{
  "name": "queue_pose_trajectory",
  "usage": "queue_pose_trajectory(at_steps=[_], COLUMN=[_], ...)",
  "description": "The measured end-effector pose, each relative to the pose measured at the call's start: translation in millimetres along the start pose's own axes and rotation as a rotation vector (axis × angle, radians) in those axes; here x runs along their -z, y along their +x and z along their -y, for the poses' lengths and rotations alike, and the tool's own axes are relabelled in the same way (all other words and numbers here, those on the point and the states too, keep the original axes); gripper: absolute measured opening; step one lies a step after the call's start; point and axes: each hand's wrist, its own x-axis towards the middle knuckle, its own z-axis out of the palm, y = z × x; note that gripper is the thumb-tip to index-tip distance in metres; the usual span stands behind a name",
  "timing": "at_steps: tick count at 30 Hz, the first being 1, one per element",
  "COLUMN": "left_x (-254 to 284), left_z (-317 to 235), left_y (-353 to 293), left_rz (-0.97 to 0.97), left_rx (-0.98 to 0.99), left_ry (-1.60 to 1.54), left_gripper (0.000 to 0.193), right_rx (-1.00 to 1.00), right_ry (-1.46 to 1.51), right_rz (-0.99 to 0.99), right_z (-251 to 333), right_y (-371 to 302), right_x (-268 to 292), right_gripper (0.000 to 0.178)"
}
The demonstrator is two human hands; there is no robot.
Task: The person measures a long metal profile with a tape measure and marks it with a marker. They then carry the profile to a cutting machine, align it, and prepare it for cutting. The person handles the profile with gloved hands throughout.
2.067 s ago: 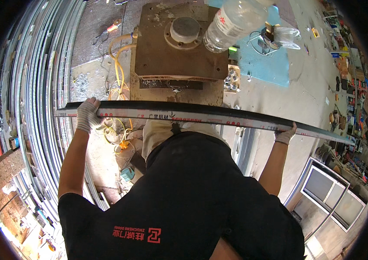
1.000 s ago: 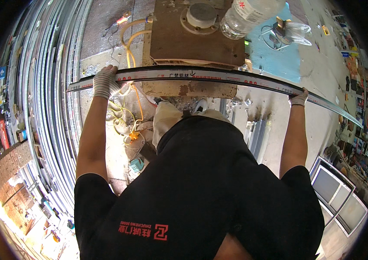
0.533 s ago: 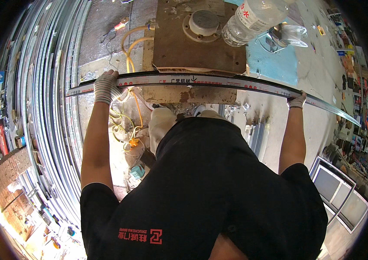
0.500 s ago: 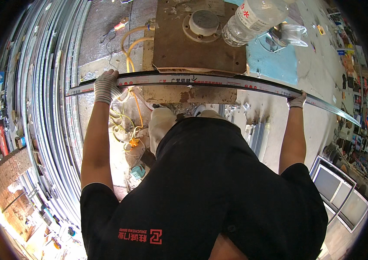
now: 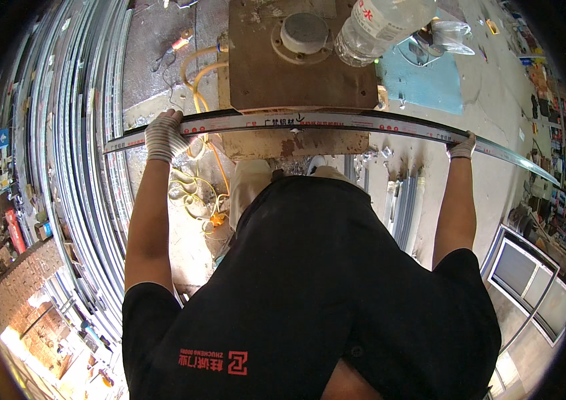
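Observation:
A long metal profile [image 5: 229, 122] with printed film along its side stretches crosswise in front of me, at the near edge of a brown machine table [image 5: 256, 80]. My left hand [image 5: 165, 137], in a striped work glove, is closed round it near its left end. Toward the right end my right hand [image 5: 462, 145], gloved the same way, grips it too. The profile's right tip reaches well beyond that hand. On the table are a round grey cap [image 5: 304, 32] and a clear plastic bottle [image 5: 379, 30], tilted in view.
Many long metal profiles [image 5: 79, 133] lie stacked on the left. Yellow and orange hoses [image 5: 193, 193] coil on the floor below my left hand. A light blue sheet [image 5: 423, 87] lies beyond the table. Framed panels [image 5: 529, 277] stand at the lower right; shelves with clutter line the far right.
Both hands keep hold of the profile, which stays across the table's near edge. The view has shifted slightly, and my right hand appears a little farther right.

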Motion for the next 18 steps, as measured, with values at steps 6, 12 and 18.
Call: queue_pose_trajectory(at_steps=[6,12,18], left_x=[-10,-8,-4], left_z=[5,5,2], left_y=[-4,-5,-12], left_rz=[-0.079,-0.045,0.011], left_rx=[-0.031,-0.041,-0.019], left_ry=[-0.022,0.003,0.008], left_gripper=[0.060,0.059,0.055], right_rx=[-0.009,0.000,0.028], right_ry=[-0.024,-0.034,-0.066], right_rz=[-0.024,-0.030,-0.072], right_z=[2,3,8], right_y=[2,13,0], right_x=[1,5,-4], right_gripper=[0.037,0.039,0.036])
